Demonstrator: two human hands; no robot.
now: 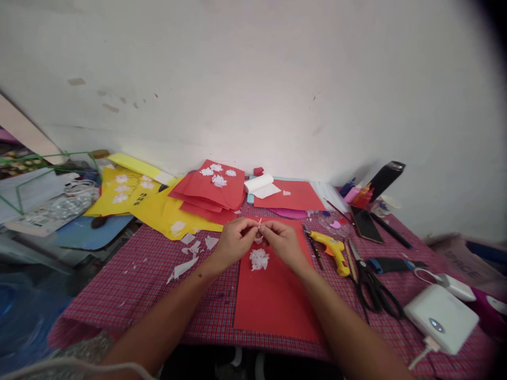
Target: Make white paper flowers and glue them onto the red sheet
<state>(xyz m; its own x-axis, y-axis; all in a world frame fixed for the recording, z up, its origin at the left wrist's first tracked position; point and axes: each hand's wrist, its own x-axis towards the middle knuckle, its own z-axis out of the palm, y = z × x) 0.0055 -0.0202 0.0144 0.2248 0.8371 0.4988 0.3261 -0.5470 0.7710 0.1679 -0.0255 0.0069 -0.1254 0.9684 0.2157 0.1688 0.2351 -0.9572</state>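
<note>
My left hand [237,240] and my right hand [282,240] meet over the upper part of a red paper sheet [273,301]. Between their pinched fingertips is a small piece of white paper [260,222], its tip poking up. Both hands are closed on it. Just below them, a white paper flower [259,259] with ruffled petals lies on the red sheet. Another bit of white paper shows under the fingertips, partly hidden by them.
A yellow glue gun [335,250], black scissors [374,290], a blue-handled knife [390,265] and a white power bank [441,319] lie on the right. Red sheets with white flowers [219,181], a white paper roll [258,183] and yellow sheets [158,211] sit behind. Paper scraps [184,268] lie left.
</note>
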